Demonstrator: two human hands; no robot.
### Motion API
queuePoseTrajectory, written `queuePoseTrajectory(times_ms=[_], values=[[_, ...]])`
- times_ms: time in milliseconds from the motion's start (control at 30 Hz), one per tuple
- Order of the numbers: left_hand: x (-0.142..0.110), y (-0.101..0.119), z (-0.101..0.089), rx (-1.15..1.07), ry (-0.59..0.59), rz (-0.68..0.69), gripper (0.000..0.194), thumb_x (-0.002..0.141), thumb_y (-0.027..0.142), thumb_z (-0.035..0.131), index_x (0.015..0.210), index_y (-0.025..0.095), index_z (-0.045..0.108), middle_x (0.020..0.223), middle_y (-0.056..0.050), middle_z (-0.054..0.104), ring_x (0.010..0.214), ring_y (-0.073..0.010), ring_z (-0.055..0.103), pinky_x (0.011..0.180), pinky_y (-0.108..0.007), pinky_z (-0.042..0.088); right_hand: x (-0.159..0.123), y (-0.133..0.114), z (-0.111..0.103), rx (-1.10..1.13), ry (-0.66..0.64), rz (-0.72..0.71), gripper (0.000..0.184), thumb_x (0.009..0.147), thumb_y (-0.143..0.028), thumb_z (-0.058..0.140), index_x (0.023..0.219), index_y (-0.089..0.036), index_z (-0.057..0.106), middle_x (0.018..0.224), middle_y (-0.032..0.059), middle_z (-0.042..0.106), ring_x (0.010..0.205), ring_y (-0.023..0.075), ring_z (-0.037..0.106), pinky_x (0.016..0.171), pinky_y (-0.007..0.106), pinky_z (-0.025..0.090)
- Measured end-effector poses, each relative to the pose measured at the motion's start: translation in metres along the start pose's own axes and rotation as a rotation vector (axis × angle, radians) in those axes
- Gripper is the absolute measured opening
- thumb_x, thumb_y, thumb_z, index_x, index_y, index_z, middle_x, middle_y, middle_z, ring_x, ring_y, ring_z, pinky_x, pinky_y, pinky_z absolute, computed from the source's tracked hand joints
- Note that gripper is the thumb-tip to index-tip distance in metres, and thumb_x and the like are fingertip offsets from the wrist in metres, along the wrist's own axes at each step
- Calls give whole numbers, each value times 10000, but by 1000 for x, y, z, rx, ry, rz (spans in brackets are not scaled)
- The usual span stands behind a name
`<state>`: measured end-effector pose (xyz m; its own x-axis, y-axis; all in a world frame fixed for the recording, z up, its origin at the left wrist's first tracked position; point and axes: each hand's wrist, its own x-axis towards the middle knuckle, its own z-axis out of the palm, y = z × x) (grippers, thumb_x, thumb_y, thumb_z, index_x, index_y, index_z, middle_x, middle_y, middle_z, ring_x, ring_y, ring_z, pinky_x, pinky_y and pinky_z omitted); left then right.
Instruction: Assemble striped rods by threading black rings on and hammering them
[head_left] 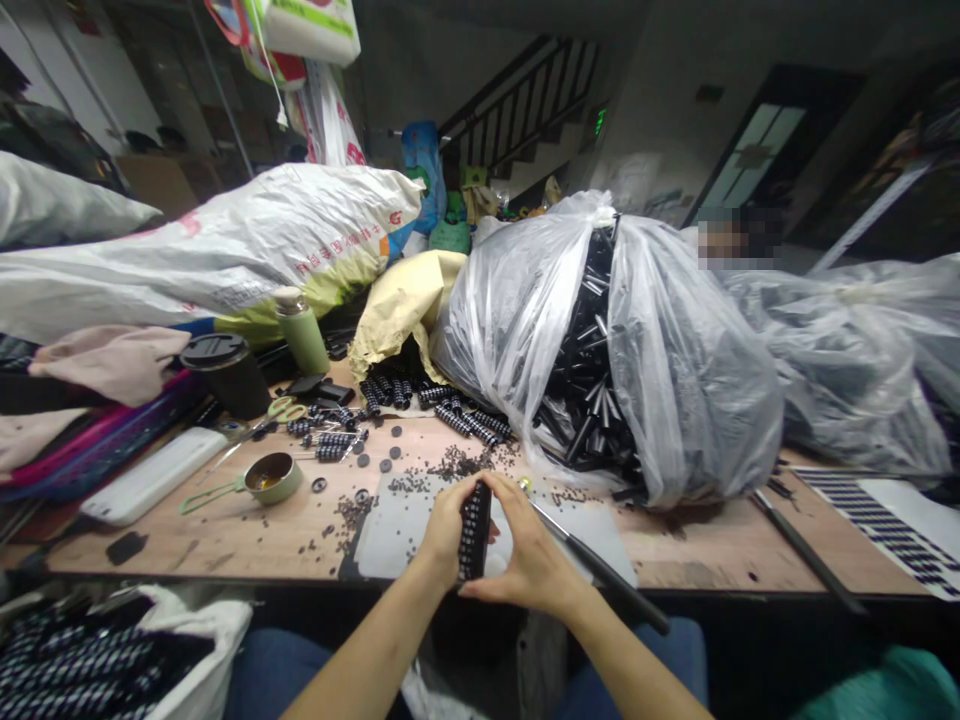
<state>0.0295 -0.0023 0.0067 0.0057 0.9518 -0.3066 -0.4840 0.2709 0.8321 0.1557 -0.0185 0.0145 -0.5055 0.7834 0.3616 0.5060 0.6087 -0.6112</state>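
Observation:
Between my two hands, above the table's front edge, stands a black cylinder (473,530) with rows of small pale marks. My left hand (441,535) grips its left side. The fingertips of my right hand (536,560) meet its top, and the thumb lies near its lower end. Beneath the hands lies a pale sheet (390,535) strewn with small dark bits (465,463). A rod tool with a black handle (615,580) rests to the right of my right hand. Similar black marked cylinders (472,422) lie behind the hands.
A large clear bag (682,370) of black tubes fills the back right. To the left are a small green cup (274,490) with a handle, scissors (286,409), a black tumbler (225,380) and a green bottle (302,335). A sack (232,625) of marked cylinders stands lower left.

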Motion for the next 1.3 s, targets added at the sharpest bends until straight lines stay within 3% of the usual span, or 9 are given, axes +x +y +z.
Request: queuePoseTrajectory(times_ms=[400, 467, 567, 700, 833, 933, 1067, 1200, 1300], values=[[-3, 0, 6, 139, -68, -89, 247, 772, 320, 455, 831, 112, 575, 587, -14, 560, 445, -127, 556, 423, -239, 449, -5, 8, 11, 65, 50, 96, 1001, 464, -251, 744, 1296, -171, 193, 1296, 147, 353, 1215, 271, 348, 1013, 404, 322], [-2, -10, -1, 344, -85, 72, 285, 790, 302, 444, 963, 125, 585, 756, -52, 599, 596, -144, 594, 569, -291, 502, -6, 14, 23, 30, 94, 117, 1004, 459, -239, 730, 1298, -159, 185, 1294, 160, 353, 1214, 291, 344, 1007, 432, 320], [0, -33, -16, 844, -76, 507, 383, 767, 212, 499, 1144, 154, 529, 1000, -102, 565, 916, -200, 550, 832, -372, 453, -12, 25, 39, -73, 144, 152, 892, 540, -197, 658, 1297, -122, 192, 1282, 185, 372, 1210, 297, 348, 998, 452, 322], [2, -54, -36, 1383, -251, 833, 423, 791, 45, 399, 1203, 109, 466, 1039, -153, 553, 967, -202, 511, 845, -368, 441, -30, 43, 31, -359, 136, 265, 642, 666, -202, 594, 1239, -117, 318, 1233, 190, 433, 1153, 296, 408, 917, 444, 391], [1, -45, -43, 1679, -392, 932, 383, 825, 56, 383, 1191, 135, 462, 1005, -123, 579, 914, -198, 528, 778, -372, 446, -53, 57, -6, -731, 92, 527, 147, 814, -289, 462, 848, -169, 541, 898, 143, 591, 874, 298, 556, 711, 421, 438], [-2, -35, -41, 1803, -339, 933, 350, 841, 94, 393, 1178, 152, 468, 1009, -108, 590, 924, -210, 526, 786, -413, 406, -63, 50, -24, -639, 49, 605, 241, 879, -317, 334, 734, -202, 487, 673, 57, 588, 647, 218, 584, 577, 302, 414], [-3, -35, -40, 1857, -283, 932, 367, 845, 89, 380, 1191, 184, 457, 1055, -99, 597, 980, -215, 513, 820, -436, 365, -68, 32, -20, -429, 117, 588, 362, 912, -377, 168, 739, -223, 445, 575, 12, 565, 542, 176, 570, 506, 246, 356], [-6, -48, -35, 1902, -230, 926, 382, 845, 91, 343, 1205, 153, 455, 1142, -113, 575, 1064, -228, 496, 881, -453, 346, -66, 19, -16, -438, -19, 601, 388, 902, -404, 169, 681, -231, 438, 502, 10, 552, 466, 184, 551, 447, 246, 293], [-12, -64, -25, 1893, -158, 928, 432, 859, 226, 336, 1257, 69, 396, 1283, -170, 452, 1216, -265, 360, 963, -462, 294, -55, -2, -21, -330, 85, 547, 386, 904, -419, 173, 677, -235, 424, 506, -3, 541, 463, 162, 533, 457, 234, 314]])
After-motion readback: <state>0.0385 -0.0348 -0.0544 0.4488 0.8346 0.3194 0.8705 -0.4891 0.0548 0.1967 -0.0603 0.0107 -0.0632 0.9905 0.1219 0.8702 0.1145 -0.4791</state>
